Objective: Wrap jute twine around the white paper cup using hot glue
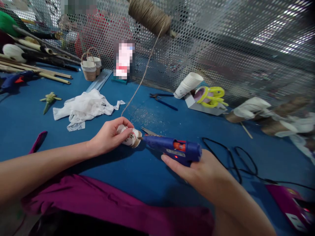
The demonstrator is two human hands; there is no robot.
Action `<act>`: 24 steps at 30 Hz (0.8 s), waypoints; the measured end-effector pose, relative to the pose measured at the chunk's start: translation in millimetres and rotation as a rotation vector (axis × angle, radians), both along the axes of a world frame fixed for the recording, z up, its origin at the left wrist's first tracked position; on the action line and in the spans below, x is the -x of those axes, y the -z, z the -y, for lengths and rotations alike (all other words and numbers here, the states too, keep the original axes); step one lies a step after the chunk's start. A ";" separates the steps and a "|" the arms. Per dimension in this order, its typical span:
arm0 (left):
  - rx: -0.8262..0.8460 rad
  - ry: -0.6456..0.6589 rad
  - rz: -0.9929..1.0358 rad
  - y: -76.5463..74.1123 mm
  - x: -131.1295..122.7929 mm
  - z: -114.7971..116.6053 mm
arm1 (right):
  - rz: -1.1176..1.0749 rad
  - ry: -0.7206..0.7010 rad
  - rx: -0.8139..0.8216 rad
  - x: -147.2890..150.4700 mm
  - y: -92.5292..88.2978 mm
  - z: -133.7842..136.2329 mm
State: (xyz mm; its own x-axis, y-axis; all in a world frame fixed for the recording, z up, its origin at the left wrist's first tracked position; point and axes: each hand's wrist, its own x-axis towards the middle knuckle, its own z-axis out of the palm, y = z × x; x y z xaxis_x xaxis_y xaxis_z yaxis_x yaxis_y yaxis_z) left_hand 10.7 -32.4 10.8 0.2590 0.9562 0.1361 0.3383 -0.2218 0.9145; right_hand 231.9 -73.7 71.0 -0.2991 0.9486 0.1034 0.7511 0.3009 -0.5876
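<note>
My left hand (108, 135) is closed around a small white paper cup (131, 137) with printed marks, which lies on its side above the blue table. Brown twine shows at the cup's right end. A strand of twine (145, 73) runs from near my left fingers up to a large spool (149, 16). In my right hand (201, 173) is a blue glue gun (172, 147) with a small red light on. Its nozzle points left and reaches the twine-wrapped end of the cup; whether it touches, I cannot tell. Behind the nozzle lie scissors (149, 131), partly hidden by the gun.
White plastic bags (88, 106) lie left of centre, near two twine-wrapped cups (89, 70) with handles. Pliers (163, 100), stacked paper cups (189, 84) and a box (203, 105) with yellow wire stand behind. A black cord (236, 164) loops at right by a purple power strip (286, 205).
</note>
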 end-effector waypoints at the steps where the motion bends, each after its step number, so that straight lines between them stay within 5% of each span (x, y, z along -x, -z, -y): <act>1: -0.003 -0.003 -0.002 0.2 0.1 -0.1 | -0.011 0.008 0.033 0.5 0.4 -0.2; 11: -0.034 0.021 0.033 2.7 0.5 -0.8 | -0.063 0.090 0.227 3.5 -6.1 0.1; 24: -0.063 0.014 -0.008 -1.8 0.1 -0.1 | -0.080 0.130 0.257 9.8 -9.7 0.8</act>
